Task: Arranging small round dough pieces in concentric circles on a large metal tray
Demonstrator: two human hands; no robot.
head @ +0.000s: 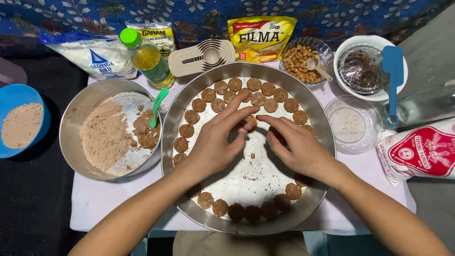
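Note:
A large round metal tray sits in front of me, with several flat brown dough discs set around its rim and in a second row at the back. My left hand and my right hand meet over the tray's middle. Together their fingertips pinch one small brown dough piece just above the tray floor. Crumbs lie on the bare metal under my hands.
A metal bowl with brown crumbly mix and a green spoon stands left; a blue bowl of powder farther left. Behind: flour bag, oil bottle, yellow pouch, peanuts bowl, white bowl with blue spatula, glass bowl, red-white bag.

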